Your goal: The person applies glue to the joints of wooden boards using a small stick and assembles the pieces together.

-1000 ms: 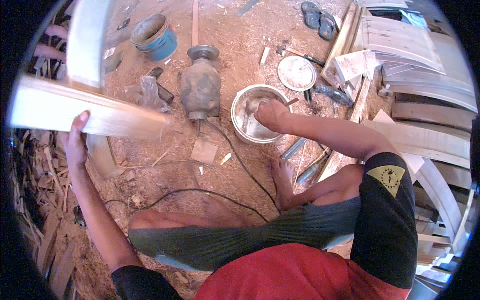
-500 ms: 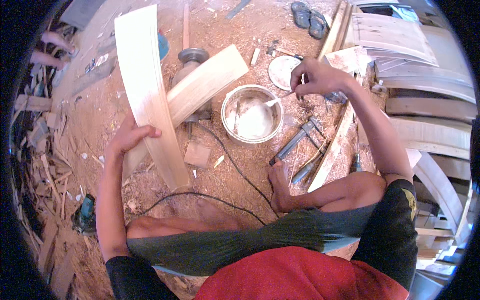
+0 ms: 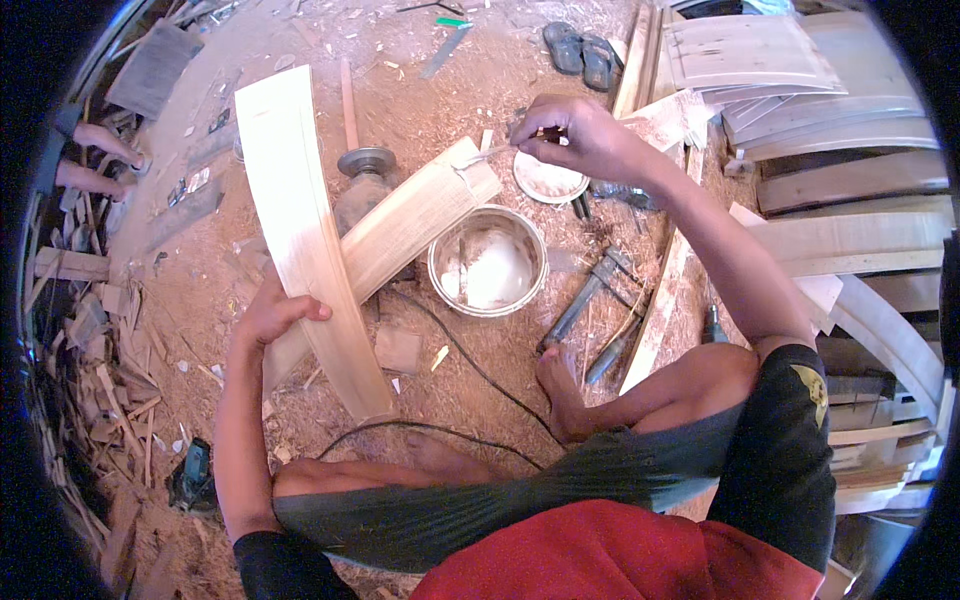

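My left hand (image 3: 275, 315) grips a pale curved wooden board (image 3: 300, 210), thumb across its face. Under it a second wooden board (image 3: 415, 215) crosses at an angle, its far end toward the right; whether my fingers also hold that one is hidden. My right hand (image 3: 580, 140) pinches a thin stick (image 3: 490, 153), its tip at the far end of the second board, where a streak of white paste shows. Just below that end stands a round white bucket (image 3: 490, 310) with white paste (image 3: 495, 272) inside.
A round white lid (image 3: 550, 182) lies under my right hand. A clamp (image 3: 580, 300) is near my right foot. Behind the boards sits a power tool with a metal disc (image 3: 367, 162); a black cable (image 3: 470, 345) runs toward my legs. Curved panels (image 3: 840, 235) are stacked right; wood scraps left.
My right hand has moved the stick from over the bucket, left and away, to the second board's far end. White paste now shows there. My left hand keeps its grip.
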`<control>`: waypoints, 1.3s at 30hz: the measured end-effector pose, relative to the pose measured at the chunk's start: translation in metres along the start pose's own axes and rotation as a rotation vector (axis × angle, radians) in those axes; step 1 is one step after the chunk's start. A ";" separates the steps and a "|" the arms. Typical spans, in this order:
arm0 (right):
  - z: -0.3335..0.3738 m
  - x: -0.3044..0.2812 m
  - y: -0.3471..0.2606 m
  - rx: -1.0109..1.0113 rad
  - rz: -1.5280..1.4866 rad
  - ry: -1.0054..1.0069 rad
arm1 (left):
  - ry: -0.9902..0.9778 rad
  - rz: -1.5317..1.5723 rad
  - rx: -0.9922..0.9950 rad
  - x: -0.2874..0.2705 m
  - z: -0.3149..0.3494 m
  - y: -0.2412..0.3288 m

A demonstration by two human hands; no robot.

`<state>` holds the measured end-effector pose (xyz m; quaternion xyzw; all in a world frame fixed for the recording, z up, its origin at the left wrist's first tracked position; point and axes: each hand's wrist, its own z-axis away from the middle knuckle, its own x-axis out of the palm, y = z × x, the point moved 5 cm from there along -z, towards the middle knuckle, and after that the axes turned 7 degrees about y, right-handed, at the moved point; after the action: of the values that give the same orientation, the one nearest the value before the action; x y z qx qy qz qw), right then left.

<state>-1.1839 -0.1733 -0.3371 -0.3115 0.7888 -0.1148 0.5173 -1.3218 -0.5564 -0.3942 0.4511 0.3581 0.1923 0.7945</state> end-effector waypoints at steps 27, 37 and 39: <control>0.012 0.071 -0.005 0.401 -0.439 0.115 | 0.085 0.048 -0.051 -0.024 0.005 -0.030; 0.020 0.091 -0.012 0.698 -0.576 0.133 | 0.132 0.065 -0.021 -0.022 -0.007 -0.040; 0.018 0.087 -0.009 0.766 -0.644 0.110 | 0.122 0.090 -0.010 -0.022 -0.007 -0.037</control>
<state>-1.1879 -0.2309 -0.4057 -0.3203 0.5800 -0.5660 0.4905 -1.3430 -0.5857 -0.4197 0.4504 0.3843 0.2569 0.7639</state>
